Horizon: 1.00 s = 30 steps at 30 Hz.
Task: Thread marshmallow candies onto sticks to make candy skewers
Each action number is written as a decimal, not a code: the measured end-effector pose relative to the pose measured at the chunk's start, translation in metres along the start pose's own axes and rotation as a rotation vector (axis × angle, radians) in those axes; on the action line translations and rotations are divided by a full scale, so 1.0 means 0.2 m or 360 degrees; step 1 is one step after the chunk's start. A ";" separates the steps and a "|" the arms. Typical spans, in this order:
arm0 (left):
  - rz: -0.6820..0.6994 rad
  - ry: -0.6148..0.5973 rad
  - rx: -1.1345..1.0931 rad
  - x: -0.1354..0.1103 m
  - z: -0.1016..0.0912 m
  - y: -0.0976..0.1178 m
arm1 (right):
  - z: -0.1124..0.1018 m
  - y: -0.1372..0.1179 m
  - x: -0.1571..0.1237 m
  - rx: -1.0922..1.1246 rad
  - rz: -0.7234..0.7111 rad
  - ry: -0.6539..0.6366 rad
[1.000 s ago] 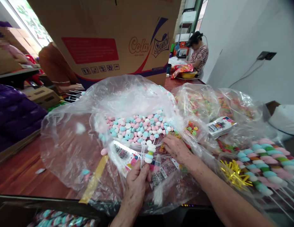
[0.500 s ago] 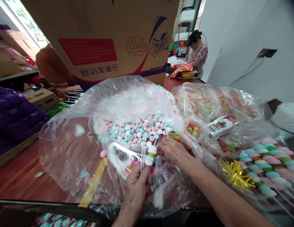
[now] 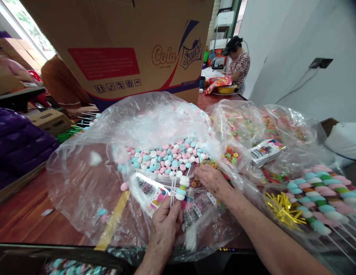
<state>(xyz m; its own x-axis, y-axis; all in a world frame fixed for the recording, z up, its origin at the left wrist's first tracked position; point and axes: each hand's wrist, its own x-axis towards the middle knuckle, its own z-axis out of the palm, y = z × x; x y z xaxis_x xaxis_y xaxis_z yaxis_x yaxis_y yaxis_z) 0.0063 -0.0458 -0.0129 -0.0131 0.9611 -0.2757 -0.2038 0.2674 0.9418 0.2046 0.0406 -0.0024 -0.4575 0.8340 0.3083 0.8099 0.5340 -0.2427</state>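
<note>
pink-blue-white marshmallows [image 3: 166, 156], white-green-blue banded marshmallow skewer [image 3: 182, 187], red-green-orange ring candies [image 3: 231, 155], metallic gold twist ties [image 3: 284, 212], wood-grain red-brown tabletop [image 3: 20, 221], red-and-blue-printed brown carton [image 3: 146, 38]

Slim white plain sticks [image 3: 173, 189] stand nearly upright; just right, a short skewer of white, green and pale-blue soft candies [image 3: 182, 188] tilts rightward, tip bare. Small multicoloured ring-shaped gummies [image 3: 211, 163] lie loose beyond.

Cardboard box [image 3: 109, 34] printed "Cola", co-worker [image 3: 238, 65] near yellow bowl [image 3: 226, 91], wall socket [image 3: 320, 63], purple padded material [image 3: 20, 139]
</note>
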 end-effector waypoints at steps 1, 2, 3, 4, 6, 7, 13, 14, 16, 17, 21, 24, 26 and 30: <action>0.0006 0.0004 -0.0003 0.00 0.00 0.00 | 0.00 0.01 0.00 0.0011 0.0018 0.0027; 0.0012 0.0014 -0.0004 0.00 0.01 0.00 | 0.00 0.01 0.00 0.0015 0.0041 0.0054; 0.0017 0.0024 -0.0005 0.00 0.01 0.01 | 0.00 0.02 -0.01 0.0012 0.0065 0.0079; 0.0017 0.0028 -0.0006 -0.01 0.01 0.01 | 0.00 0.02 -0.01 0.0005 0.0081 0.0095; 0.0009 0.0018 -0.0009 -0.01 0.01 0.01 | 0.00 0.01 -0.01 -0.0020 0.0083 0.0098; 0.0006 0.0009 -0.0012 -0.01 0.01 0.01 | 0.01 0.00 -0.01 -0.0037 0.0071 0.0085; 0.0014 -0.0002 0.0002 0.01 -0.01 -0.01 | 0.01 -0.05 -0.01 -0.0106 -0.0039 -0.0053; 0.0029 0.0010 0.0008 0.01 -0.01 -0.02 | 0.00 -0.06 -0.02 -0.0097 -0.0051 -0.0073; 0.0053 0.0037 0.0019 0.01 -0.01 -0.03 | -0.01 -0.07 -0.03 -0.0060 -0.0055 -0.0102; 0.0060 0.0048 0.0028 0.01 -0.01 -0.03 | -0.01 -0.08 -0.03 -0.0030 -0.0043 -0.0108; 0.0040 0.0037 0.0098 -0.01 0.00 0.00 | -0.01 -0.09 -0.02 0.0195 0.0123 -0.0038; 0.0063 0.0041 0.0178 -0.02 0.00 0.02 | -0.01 -0.07 -0.01 0.0505 0.0328 0.0122; 0.0075 0.0029 0.0232 -0.01 0.00 0.02 | -0.01 -0.05 0.00 0.0783 0.0481 0.0249; 0.0120 -0.0064 0.0351 0.00 -0.01 0.01 | -0.02 -0.03 0.00 0.1379 0.0723 0.0429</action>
<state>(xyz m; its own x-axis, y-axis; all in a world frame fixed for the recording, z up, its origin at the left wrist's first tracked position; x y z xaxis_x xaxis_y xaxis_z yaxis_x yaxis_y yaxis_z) 0.0043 -0.0463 -0.0118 0.0196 0.9798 -0.1992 0.0153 0.1990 0.9799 0.2006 0.0372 0.0022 0.0123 0.9813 0.1923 0.2923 0.1803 -0.9392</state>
